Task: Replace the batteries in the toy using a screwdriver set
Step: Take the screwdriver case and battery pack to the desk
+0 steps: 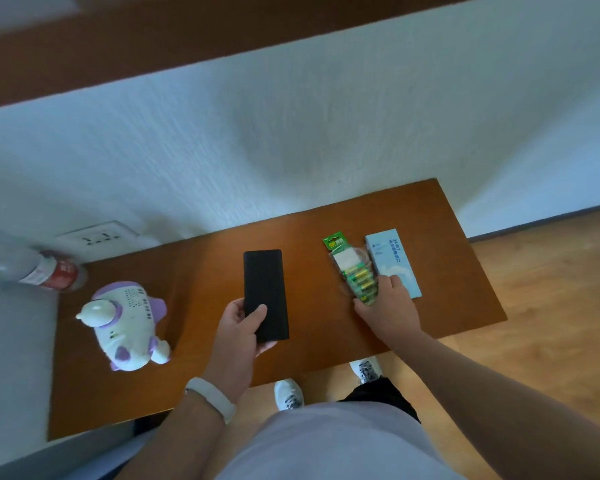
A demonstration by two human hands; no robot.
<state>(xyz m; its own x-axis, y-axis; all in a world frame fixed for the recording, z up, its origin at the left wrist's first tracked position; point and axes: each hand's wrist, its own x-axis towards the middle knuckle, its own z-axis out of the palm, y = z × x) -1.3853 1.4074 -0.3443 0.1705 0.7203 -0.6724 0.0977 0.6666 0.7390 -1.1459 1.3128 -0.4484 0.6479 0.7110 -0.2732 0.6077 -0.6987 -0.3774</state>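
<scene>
The person is wearing a pale lilac fabric top [326, 441], black cloth trousers [385, 398], white lace-up trainers [287, 393] with grey laces, and a smooth white wristband [211, 396] behind the left hand [238, 329]

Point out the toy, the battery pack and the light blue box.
toy [129, 325]: head view, its white body.
battery pack [350, 265]: head view, its clear blister.
light blue box [392, 259]: head view, its top face.
</scene>
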